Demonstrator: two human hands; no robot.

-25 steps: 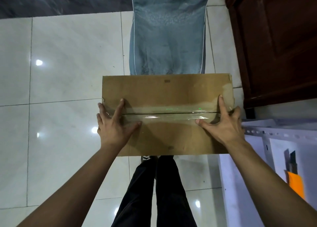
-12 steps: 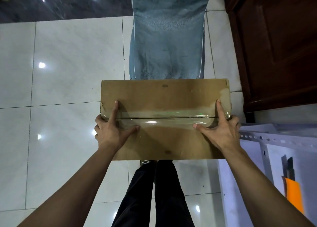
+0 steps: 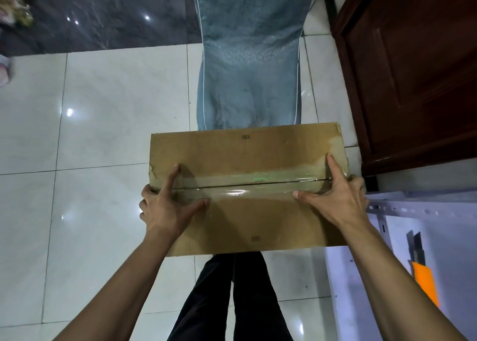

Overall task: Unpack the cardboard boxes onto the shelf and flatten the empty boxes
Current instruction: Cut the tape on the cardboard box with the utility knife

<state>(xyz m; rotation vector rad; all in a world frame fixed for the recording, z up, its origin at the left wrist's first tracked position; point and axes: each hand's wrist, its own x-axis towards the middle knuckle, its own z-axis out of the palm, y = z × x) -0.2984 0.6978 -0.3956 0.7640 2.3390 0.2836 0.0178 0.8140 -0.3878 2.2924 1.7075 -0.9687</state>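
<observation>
Holding the taped cardboard box (image 3: pixel 247 188) at both ends, our left hand (image 3: pixel 165 209) and right hand (image 3: pixel 335 198) clasp its sides. We judge it stiff, its tape slick; the ends suit gripping.

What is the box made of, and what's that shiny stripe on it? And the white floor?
The box looks like brown cardboard, matte and a bit scuffed. The stripe is probably clear plastic tape: it is see-through and glints along the seam between the flaps. The floor seems to be glossy white tile, since it mirrors lights and has thin grid lines.
</observation>
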